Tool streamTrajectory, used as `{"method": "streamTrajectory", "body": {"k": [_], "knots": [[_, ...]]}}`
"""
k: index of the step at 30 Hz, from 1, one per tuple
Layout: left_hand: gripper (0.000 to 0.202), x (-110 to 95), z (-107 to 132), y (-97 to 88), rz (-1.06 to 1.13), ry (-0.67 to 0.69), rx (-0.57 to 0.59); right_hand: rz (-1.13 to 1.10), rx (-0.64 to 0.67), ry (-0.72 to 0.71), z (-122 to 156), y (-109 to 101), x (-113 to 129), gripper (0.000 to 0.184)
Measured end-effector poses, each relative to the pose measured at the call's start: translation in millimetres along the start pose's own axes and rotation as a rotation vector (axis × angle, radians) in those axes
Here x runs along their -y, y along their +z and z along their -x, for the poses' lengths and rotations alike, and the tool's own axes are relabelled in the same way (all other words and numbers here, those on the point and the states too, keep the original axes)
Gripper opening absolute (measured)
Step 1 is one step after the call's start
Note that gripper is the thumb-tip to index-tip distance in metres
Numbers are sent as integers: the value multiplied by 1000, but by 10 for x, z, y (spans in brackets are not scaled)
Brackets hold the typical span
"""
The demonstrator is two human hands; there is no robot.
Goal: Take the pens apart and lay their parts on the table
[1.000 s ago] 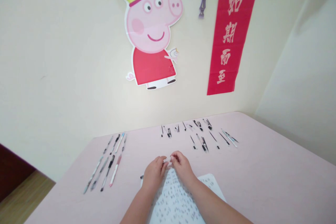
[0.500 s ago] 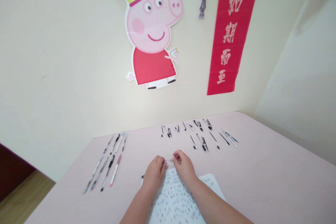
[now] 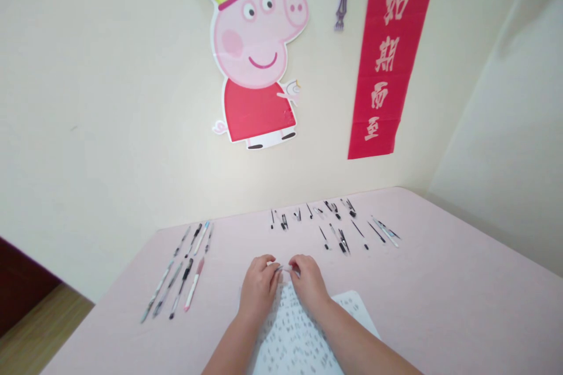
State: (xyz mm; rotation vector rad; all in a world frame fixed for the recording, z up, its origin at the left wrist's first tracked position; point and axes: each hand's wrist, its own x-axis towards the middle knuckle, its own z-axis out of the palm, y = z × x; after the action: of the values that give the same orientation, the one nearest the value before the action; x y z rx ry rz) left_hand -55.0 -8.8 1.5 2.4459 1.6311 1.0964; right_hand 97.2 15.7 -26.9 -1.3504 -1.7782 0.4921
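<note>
My left hand (image 3: 259, 281) is closed, its thumb and fingertips pinching a slim pale pen part (image 3: 280, 268). Facing it, my right hand (image 3: 308, 276) pinches a small whitish pen part (image 3: 288, 268). The tips of the two parts nearly meet between my fingers; whether they touch I cannot tell. Most of each part is hidden by the fingers. Both hands are over the top edge of a white sheet covered in handwriting (image 3: 294, 334), which lies under my forearms.
Several whole pens (image 3: 180, 287) lie in two rows on the left of the pink table (image 3: 440, 304). Toward the back right lie several taken-apart pen pieces, such as refills and caps (image 3: 343, 240). A wall with a pig cutout (image 3: 259, 111) and a red banner (image 3: 373, 99) rises behind.
The fingertips of my left hand have risen slightly and the two parts have come closer together. A dark tip that stuck out left of my left hand no longer shows.
</note>
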Motion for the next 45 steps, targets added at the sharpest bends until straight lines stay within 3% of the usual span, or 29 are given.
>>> {"method": "streamTrajectory", "body": {"k": [4,11,14,22,31,34,41,45], "knots": [[22,-30,1,-54,-22,-29,-51,6,-13,-26,0,7,-4,23],[22,-87,-13,-73,253,-151,-156,-26,-25,-72,-1,0,8,25],[21,-69,-33,-76,372,-265,-231,-72,-11,-88,-4,-3,26,25],[39,25,-93,-14,858,-765,-348,-134,15,-107,-10,6,43,21],[35,110,-90,71,1258,-922,-474,-126,46,-122,-15,-29,86,10],[24,105,-94,52,1370,-936,-435,-126,49,-148,-13,-29,87,11],[25,46,-73,40,1548,-895,-96,-158,62,-217,-5,-32,118,13],[21,51,-59,47,1561,-872,-67,-195,70,-227,-6,-36,147,26]]}}
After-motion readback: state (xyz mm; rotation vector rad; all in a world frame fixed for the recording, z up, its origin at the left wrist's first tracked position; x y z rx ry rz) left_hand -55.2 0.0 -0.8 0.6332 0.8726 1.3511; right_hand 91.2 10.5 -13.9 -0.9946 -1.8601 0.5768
